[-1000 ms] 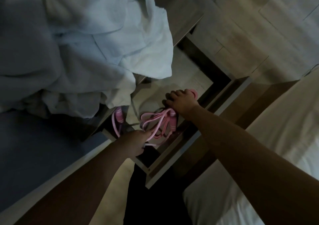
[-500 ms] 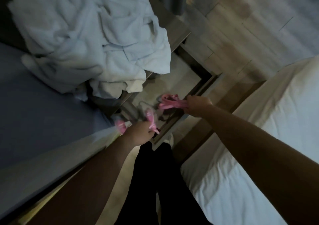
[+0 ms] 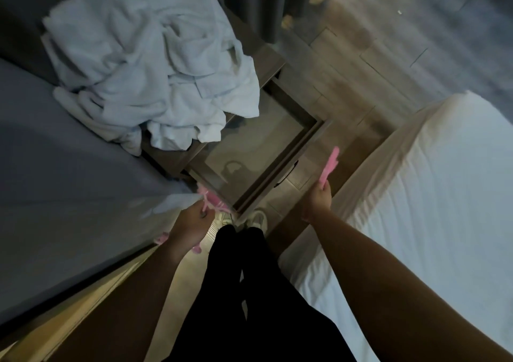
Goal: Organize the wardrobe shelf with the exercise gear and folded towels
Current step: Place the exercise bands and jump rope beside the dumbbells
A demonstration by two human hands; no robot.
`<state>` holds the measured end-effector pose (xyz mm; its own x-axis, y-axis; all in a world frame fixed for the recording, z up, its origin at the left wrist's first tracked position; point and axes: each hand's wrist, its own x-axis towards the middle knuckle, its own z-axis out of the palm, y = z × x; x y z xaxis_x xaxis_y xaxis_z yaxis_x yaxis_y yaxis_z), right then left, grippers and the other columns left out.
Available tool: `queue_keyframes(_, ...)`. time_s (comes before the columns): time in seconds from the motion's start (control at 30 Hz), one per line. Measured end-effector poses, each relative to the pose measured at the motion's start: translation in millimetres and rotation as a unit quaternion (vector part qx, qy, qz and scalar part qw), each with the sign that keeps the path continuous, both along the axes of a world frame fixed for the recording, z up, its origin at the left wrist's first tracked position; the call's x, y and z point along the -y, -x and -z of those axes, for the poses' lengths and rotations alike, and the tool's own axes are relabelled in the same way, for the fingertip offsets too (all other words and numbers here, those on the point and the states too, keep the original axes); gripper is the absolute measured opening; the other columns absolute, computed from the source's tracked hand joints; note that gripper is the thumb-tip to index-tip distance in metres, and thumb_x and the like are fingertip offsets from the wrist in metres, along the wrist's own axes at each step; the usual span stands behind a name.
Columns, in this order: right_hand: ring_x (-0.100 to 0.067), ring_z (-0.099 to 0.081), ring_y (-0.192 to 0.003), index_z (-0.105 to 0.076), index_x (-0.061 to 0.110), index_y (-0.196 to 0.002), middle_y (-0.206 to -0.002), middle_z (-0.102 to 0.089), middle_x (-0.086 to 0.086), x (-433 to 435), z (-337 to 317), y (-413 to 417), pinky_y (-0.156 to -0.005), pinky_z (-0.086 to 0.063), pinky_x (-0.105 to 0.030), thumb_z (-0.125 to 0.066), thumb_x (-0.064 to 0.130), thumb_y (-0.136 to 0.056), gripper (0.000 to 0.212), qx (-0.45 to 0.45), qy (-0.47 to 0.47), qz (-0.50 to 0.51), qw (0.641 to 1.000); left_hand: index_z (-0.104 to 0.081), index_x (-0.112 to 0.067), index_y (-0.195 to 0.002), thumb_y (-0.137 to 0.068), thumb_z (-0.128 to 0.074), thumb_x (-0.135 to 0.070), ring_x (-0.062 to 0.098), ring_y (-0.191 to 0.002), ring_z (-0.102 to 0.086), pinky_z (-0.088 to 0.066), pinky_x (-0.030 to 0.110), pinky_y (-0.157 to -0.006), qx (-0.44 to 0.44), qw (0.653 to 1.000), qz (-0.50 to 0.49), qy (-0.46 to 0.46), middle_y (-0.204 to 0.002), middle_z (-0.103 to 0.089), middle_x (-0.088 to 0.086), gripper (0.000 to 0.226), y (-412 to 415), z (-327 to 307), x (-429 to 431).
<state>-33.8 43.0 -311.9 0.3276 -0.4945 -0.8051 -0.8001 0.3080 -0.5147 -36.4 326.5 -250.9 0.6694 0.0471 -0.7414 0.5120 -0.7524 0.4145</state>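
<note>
Gripped a blurred pink strap (image 3: 330, 164) in the curled right hand (image 3: 319, 199), long axis pointing up and away from the fist, just right of the open drawer (image 3: 258, 139). Pinched tangled pink cords (image 3: 211, 199) in the left hand (image 3: 191, 220) at the drawer's near corner.

At upper left, a crumpled heap of white towels (image 3: 144, 64) is carried by the nightstand (image 3: 266, 56), whose drawer (image 3: 280, 167) is held open over the wooden floor (image 3: 361, 64).

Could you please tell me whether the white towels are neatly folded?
No, the towels lie in a crumpled heap on the nightstand above the open drawer.
</note>
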Motion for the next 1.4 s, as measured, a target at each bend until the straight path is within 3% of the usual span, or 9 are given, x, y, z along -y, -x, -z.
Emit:
queue_keyframes(0.1,-0.013,-0.05,-0.056,-0.052,0.008,-0.122,-0.079,-0.055,-0.005,-1,7,-11,-0.043,-0.046,-0.022,-0.047,0.036,-0.098,0.037,-0.07,-0.15,0.024,0.986,-0.036,-0.019,-0.066,-0.097,-0.047,-0.022,0.021,-0.052,-0.047,-0.029,0.025,-0.047,0.015,0.999,-0.017,-0.024,-0.057,-0.044,0.003,0.033,9,9,-3)
queue_keyframes(0.3,-0.01,-0.045,-0.047,-0.06,0.007,-0.108,-0.064,-0.054,-0.002,-22,26,-26,-0.04,-0.039,-0.02,-0.035,0.059,-0.097,0.058,-0.059,-0.287,0.056,0.954,-0.04,-0.019,-0.067,-0.095,-0.052,-0.02,0.028,-0.064,-0.049,-0.035,0.036,-0.061,0.018,0.998,-0.053,-0.022,-0.062,-0.047,0.002,0.031,22,25,-9)
queue_keyframes(0.4,-0.009,-0.043,-0.041,-0.06,0.01,-0.092,-0.059,-0.053,0.0,-21,33,-29,-0.037,-0.036,-0.018,-0.032,0.062,-0.097,0.06,-0.06,-0.307,0.044,0.949,-0.038,-0.016,-0.065,-0.094,-0.053,-0.016,0.023,-0.058,-0.044,-0.033,0.035,-0.058,0.028,0.997,-0.066,-0.011,-0.059,-0.043,0.002,0.033,22,28,-8)
queue_keyframes(0.67,-0.007,-0.042,-0.038,-0.057,0.011,-0.094,-0.058,-0.05,0.0,-38,36,-50,-0.035,-0.036,-0.015,-0.024,0.063,-0.099,0.061,-0.017,-0.361,0.022,0.932,-0.041,-0.008,-0.07,-0.095,-0.051,-0.015,0.026,-0.062,-0.043,-0.028,0.035,-0.055,0.033,0.995,-0.092,-0.027,-0.063,-0.044,0.008,0.028,26,41,-17)
queue_keyframes(0.8,-0.007,-0.043,-0.039,-0.054,0.009,-0.108,-0.063,-0.049,-0.001,-51,40,-67,-0.036,-0.038,-0.015,-0.027,0.063,-0.098,0.061,0.006,-0.374,-0.001,0.927,-0.043,-0.01,-0.071,-0.095,-0.052,-0.018,0.026,-0.063,-0.046,-0.034,0.033,-0.057,0.021,0.995,-0.098,-0.029,-0.062,-0.045,0.005,0.027,26,48,-25)
queue_keyframes(0.93,-0.007,-0.042,-0.04,-0.046,0.008,-0.126,-0.066,-0.047,-0.002,-66,43,-82,-0.036,-0.036,-0.016,-0.022,0.054,-0.102,0.057,0.033,-0.378,-0.02,0.925,-0.036,-0.015,-0.067,-0.096,-0.05,-0.018,0.019,-0.05,-0.045,-0.037,0.024,-0.036,0.016,0.994,-0.098,-0.037,-0.059,-0.042,0.004,0.032,24,56,-29)
queue_keyframes(1.07,-0.007,-0.04,-0.037,-0.047,0.005,-0.115,-0.055,-0.049,0.0,-81,46,-96,-0.036,-0.034,-0.017,-0.02,0.052,-0.103,0.055,0.042,-0.38,-0.022,0.924,-0.036,-0.014,-0.066,-0.093,-0.052,-0.02,0.029,-0.061,-0.048,-0.036,0.034,-0.054,0.041,0.994,-0.071,-0.07,-0.058,-0.043,0.003,0.031,16,66,-29)
queue_keyframes(1.27,-0.008,-0.04,-0.034,-0.046,0.009,-0.102,-0.049,-0.048,0.0,-95,45,-111,-0.035,-0.032,-0.015,-0.019,0.054,-0.103,0.053,0.054,-0.393,-0.021,0.918,-0.05,-0.01,-0.103,-0.095,-0.051,-0.033,0.036,-0.08,-0.063,-0.043,0.037,-0.063,0.14,0.975,0.059,-0.161,-0.081,-0.063,0.012,0.024,-8,58,-17)
queue_keyframes(1.4,-0.009,-0.041,-0.034,-0.046,0.01,-0.109,-0.05,-0.05,-0.001,-98,46,-124,-0.034,-0.034,-0.015,-0.023,0.053,-0.103,0.05,0.042,-0.397,-0.038,0.916,-0.05,-0.011,-0.116,-0.096,-0.052,-0.027,0.031,-0.073,-0.065,-0.041,0.03,-0.057,0.243,0.95,0.097,-0.172,-0.092,-0.063,0.012,0.026,-46,48,-13)
